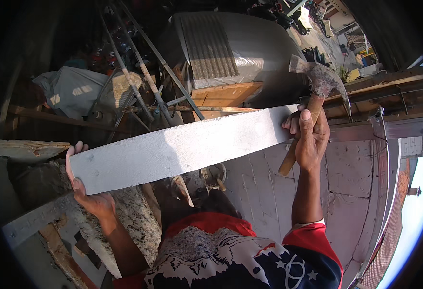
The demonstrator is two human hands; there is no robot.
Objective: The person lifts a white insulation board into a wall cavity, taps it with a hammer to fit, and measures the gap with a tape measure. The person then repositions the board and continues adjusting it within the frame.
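A long white slab (pixel 182 144) with a rough, grainy face, like a lightweight concrete block, spans the space in front of my body and tilts up toward the right. My left hand (pixel 88 192) grips its left end, thumb on the face and fingertips curling over the top edge. At the slab's right end, my right hand (pixel 312 130) is closed round the wooden handle of a claw hammer (pixel 317 77). Some of its fingers also touch the slab's end. The rusty, whitish-crusted hammer head points up and away from me, its claw toward the right.
Thin poles (pixel 144 72) lean beyond the slab, beside a grey covered bundle (pixel 67 89). A corrugated sheet (pixel 209 45) rests on a large dark covered shape. To the right are a pale cracked wall (pixel 349 188) and a metal beam (pixel 351 132). Rough stone (pixel 129 216) lies at lower left.
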